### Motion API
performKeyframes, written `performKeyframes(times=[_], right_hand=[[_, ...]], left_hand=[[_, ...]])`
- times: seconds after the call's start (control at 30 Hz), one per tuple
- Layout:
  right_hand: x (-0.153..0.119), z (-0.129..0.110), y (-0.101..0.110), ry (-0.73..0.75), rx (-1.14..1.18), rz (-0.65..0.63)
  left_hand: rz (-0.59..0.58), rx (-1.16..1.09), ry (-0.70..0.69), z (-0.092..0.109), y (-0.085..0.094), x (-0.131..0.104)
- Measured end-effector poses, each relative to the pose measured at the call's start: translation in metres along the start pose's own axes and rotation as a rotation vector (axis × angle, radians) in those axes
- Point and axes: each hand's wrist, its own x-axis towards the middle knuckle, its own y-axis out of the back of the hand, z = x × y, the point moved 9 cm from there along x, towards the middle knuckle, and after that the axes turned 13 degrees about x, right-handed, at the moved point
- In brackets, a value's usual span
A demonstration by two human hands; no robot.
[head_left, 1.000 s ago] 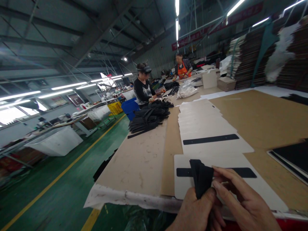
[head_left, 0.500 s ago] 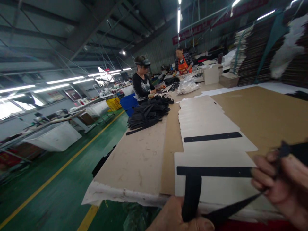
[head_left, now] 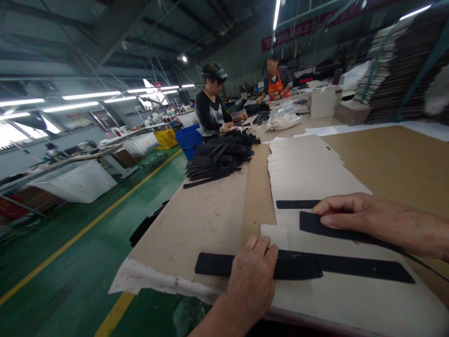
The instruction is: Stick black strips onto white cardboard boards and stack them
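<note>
My left hand [head_left: 253, 274] is closed over a black strip [head_left: 213, 264] at the table's near edge. That strip overlaps another black strip [head_left: 368, 267] lying across the nearest pale sheet [head_left: 351, 295]. At the right, my right hand [head_left: 354, 217] pinches the end of a further black strip [head_left: 315, 224] between thumb and fingers, just above the sheets. Partly hidden behind this hand, one more black strip [head_left: 294, 204] rests on the row of overlapping pale sheets [head_left: 301, 164].
A heap of black strips [head_left: 222, 157] sits on the table [head_left: 206, 210]. Two co-workers [head_left: 210, 105] stand farther back. Clear plastic wrapping [head_left: 284, 115] and a tall stack of boards [head_left: 389, 65] are on the far side. Green floor [head_left: 87, 262] lies to the left.
My left hand has laid its strip flat over the near sheet's strip. My right hand has moved up and left with a strip in its pinch. The view has shifted slightly.
</note>
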Motion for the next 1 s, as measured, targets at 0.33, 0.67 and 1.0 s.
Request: performKeyframes(times=[0.33,0.67,1.0], right_hand=[[0.062,0.049,-0.089,0.058,-0.383,-0.400],[0.063,0.045,-0.109,0.140,-0.619,-0.398],[0.061,0.047,-0.116,0.213,-0.747,-0.418]], left_hand=[[0.066,-0.073,-0.024,-0.011,-0.024,0.000],[0.051,-0.076,-0.022,-0.012,-0.027,0.000],[0.021,-0.003,-0.001,-0.013,-0.031,0.000]])
